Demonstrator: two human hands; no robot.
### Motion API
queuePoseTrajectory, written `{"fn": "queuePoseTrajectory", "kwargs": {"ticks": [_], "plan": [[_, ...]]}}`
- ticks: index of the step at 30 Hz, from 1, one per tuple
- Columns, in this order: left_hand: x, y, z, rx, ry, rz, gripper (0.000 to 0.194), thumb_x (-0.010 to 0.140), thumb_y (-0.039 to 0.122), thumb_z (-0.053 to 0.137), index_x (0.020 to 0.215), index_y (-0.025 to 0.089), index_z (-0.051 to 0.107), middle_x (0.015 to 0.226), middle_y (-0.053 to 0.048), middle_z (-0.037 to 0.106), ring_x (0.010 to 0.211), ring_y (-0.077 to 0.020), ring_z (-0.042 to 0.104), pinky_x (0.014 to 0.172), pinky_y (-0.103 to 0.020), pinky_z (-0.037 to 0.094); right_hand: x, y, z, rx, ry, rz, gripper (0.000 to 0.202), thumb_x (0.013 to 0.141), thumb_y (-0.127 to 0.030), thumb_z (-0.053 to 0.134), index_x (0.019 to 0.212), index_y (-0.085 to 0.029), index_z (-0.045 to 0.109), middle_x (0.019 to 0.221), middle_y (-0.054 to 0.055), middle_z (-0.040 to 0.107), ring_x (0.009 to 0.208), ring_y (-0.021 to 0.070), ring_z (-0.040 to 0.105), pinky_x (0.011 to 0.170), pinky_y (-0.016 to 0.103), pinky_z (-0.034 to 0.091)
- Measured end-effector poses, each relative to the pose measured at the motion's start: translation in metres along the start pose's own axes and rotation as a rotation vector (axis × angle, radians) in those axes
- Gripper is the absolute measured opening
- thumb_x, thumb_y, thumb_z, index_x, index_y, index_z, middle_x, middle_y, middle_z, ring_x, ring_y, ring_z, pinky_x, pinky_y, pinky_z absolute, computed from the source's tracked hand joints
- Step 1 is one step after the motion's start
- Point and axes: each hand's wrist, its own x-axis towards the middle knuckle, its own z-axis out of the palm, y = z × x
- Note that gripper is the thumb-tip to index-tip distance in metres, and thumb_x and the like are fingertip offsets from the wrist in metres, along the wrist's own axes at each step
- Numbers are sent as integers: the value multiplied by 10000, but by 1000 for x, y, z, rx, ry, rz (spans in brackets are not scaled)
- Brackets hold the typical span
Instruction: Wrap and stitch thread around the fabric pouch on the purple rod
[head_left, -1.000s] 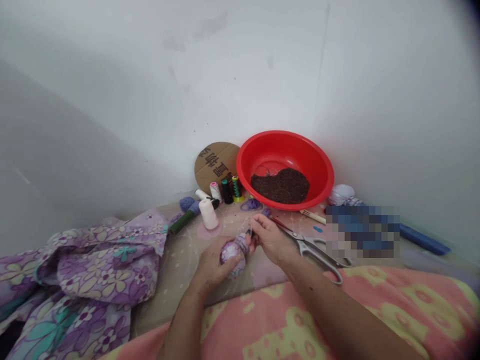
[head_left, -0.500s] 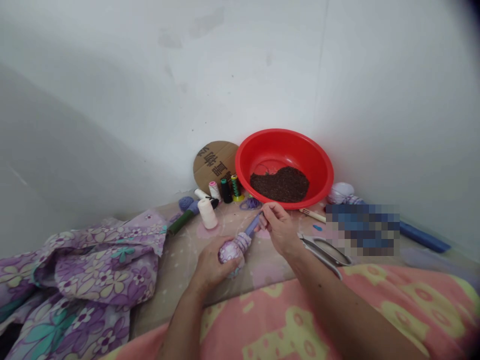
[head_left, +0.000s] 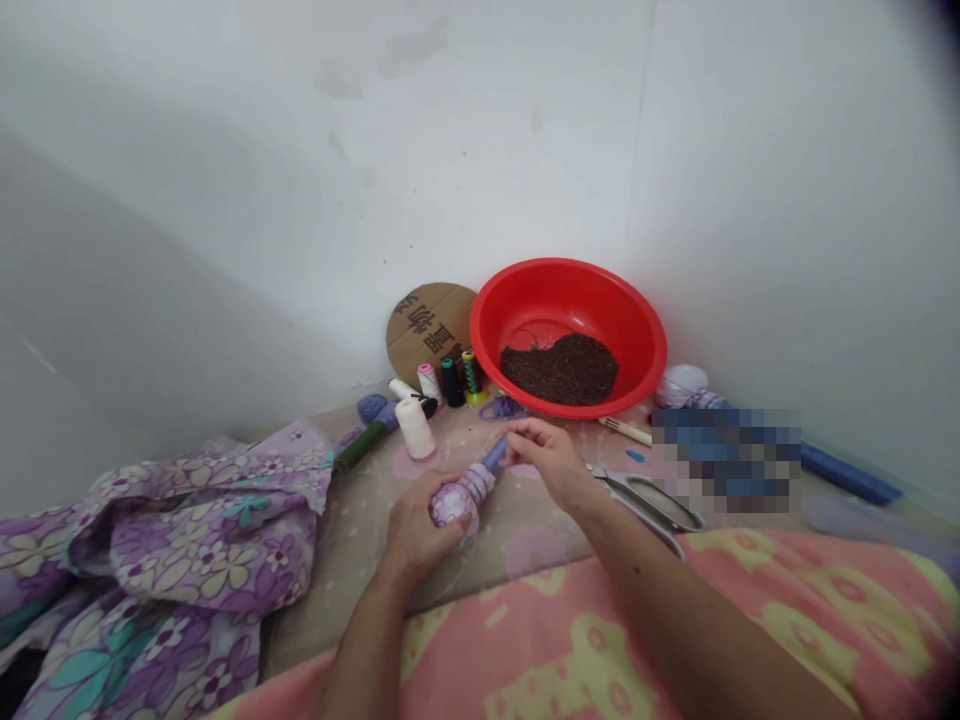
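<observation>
My left hand [head_left: 420, 528] is wrapped around the round head of a cloth-covered stick [head_left: 455, 508]. Its ball is in purple floral fabric, and gathered cloth is bound below it. A smooth purple-blue handle [head_left: 496, 455] slants up and right from there. At that handle's far end, my right hand [head_left: 546, 455] is closed in a pinch; any fine thread between its fingertips is too small to make out. A white thread cone [head_left: 415, 428] stands to the left of the stick. Large grey-handled scissors [head_left: 651, 503] lie by my right wrist.
Behind the hands, a red basin [head_left: 570, 275] holds dark brown grains, with a cardboard disc [head_left: 427, 335] beside it. Several thread spools [head_left: 452, 382] stand nearby. Floral fabric [head_left: 202, 550] is heaped at left. A similar ball-headed piece [head_left: 684, 386] lies right, near a pixelated patch.
Both hands and the stick have shifted slightly left. My right hand has come lower and nearer the bound cloth, its fingertips still at the handle's end.
</observation>
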Motion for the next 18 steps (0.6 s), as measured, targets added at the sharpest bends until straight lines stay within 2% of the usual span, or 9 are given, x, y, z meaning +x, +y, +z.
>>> {"fn": "queuePoseTrajectory", "kwargs": {"ticks": [3, 5, 10, 13, 18], "plan": [[2, -2, -1, -23, -14, -6, 397, 592, 262, 591, 984, 195, 598, 924, -28, 632, 807, -197, 572, 709, -290, 441, -3, 11, 3, -159, -130, 211, 125, 650, -252, 591, 695, -136, 598, 526, -24, 554, 458, 90, 505, 485, 224, 419], [3, -3, -2, -41, -26, 3, 388, 606, 289, 596, 981, 188, 596, 932, -38, 629, 816, -203, 570, 717, -295, 439, -5, 18, 6, -261, -167, 273, 112, 635, -240, 584, 651, -132, 608, 486, -31, 530, 418, 79, 466, 433, 205, 377], [6, -11, -5, -128, -55, 7, 351, 710, 375, 525, 992, 179, 592, 966, -59, 625, 865, -214, 566, 764, -312, 431, -8, 31, 9, -471, -187, 244, 106, 625, -226, 583, 590, -147, 645, 430, -46, 485, 377, 60, 360, 373, 190, 255], [8, -15, -4, -186, -53, -18, 347, 724, 372, 507, 995, 176, 596, 964, -59, 631, 870, -215, 570, 760, -305, 434, -9, 32, 8, -537, -188, 216, 112, 624, -226, 584, 611, -157, 670, 445, -42, 505, 384, 61, 345, 371, 190, 243], [8, -19, -1, -256, -35, -85, 348, 710, 371, 519, 974, 162, 605, 937, -48, 640, 832, -207, 579, 717, -284, 446, -12, 31, 9, -589, -206, 213, 144, 631, -205, 557, 634, -155, 693, 390, -52, 448, 375, 56, 299, 376, 187, 230]]}}
